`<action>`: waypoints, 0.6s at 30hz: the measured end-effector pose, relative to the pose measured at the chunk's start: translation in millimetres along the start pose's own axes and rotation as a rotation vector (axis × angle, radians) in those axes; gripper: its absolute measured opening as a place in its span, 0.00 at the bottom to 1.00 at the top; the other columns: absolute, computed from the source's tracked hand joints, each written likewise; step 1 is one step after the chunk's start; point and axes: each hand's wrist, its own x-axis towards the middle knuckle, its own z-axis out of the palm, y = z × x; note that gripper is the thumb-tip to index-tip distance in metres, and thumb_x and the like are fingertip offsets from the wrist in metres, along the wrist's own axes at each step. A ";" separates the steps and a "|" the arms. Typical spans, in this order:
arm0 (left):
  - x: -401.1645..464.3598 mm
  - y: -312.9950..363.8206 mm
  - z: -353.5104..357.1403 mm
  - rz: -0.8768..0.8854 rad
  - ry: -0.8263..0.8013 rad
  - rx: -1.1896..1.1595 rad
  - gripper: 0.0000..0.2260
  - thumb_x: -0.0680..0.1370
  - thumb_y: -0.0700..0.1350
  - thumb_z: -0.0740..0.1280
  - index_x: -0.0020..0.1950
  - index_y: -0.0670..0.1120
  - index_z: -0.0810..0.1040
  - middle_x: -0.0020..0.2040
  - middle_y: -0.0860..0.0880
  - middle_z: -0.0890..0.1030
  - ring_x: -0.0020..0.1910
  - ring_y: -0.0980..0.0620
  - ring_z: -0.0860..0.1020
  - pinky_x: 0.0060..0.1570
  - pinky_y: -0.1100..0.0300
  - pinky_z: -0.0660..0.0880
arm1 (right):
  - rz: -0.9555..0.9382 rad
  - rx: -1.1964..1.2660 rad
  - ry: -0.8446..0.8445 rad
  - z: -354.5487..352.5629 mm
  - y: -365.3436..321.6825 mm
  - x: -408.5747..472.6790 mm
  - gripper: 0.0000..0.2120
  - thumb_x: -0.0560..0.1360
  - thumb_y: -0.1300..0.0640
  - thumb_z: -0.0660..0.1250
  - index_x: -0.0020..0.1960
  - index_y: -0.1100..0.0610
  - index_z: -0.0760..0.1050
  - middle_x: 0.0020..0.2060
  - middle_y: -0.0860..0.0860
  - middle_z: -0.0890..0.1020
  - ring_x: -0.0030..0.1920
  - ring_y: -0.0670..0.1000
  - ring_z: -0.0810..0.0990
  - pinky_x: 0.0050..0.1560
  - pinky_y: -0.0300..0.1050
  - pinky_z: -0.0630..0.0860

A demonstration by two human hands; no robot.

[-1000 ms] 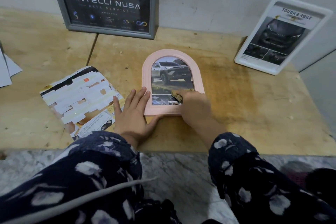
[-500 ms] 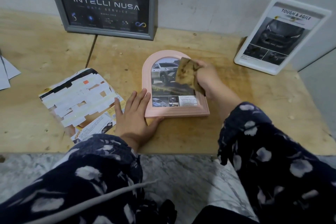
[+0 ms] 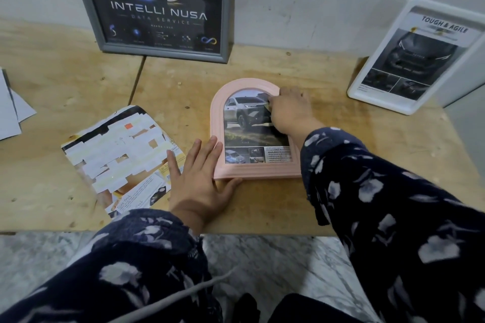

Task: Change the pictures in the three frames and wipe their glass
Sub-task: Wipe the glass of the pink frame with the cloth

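Observation:
A pink arched frame (image 3: 218,123) lies flat on the wooden table (image 3: 341,155), showing a picture of a silver truck. My left hand (image 3: 199,178) lies flat with straight fingers against the frame's lower left corner. My right hand (image 3: 291,110) presses a yellowish cloth (image 3: 268,107) on the upper right of the glass; the cloth is mostly hidden under the hand. A grey frame (image 3: 162,5) with a dark poster leans on the wall at the back. A white frame (image 3: 414,57) with a dark car picture leans at the right.
A cut-up magazine (image 3: 118,155) lies left of the pink frame. Loose white sheets (image 3: 10,110) sit at the far left edge. The table's front edge (image 3: 262,232) runs above a marble floor (image 3: 275,265).
My right hand swept the cloth from the bottom of the glass up to its top right. The left hand stayed at the frame's corner.

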 end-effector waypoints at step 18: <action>-0.9 3.0 -3.5 0.003 0.011 -0.012 0.36 0.74 0.70 0.55 0.77 0.53 0.57 0.78 0.57 0.56 0.78 0.53 0.48 0.70 0.36 0.35 | 0.057 0.162 0.185 36.0 -4.5 -101.2 0.13 0.79 0.61 0.55 0.55 0.55 0.77 0.51 0.52 0.78 0.51 0.56 0.74 0.48 0.46 0.63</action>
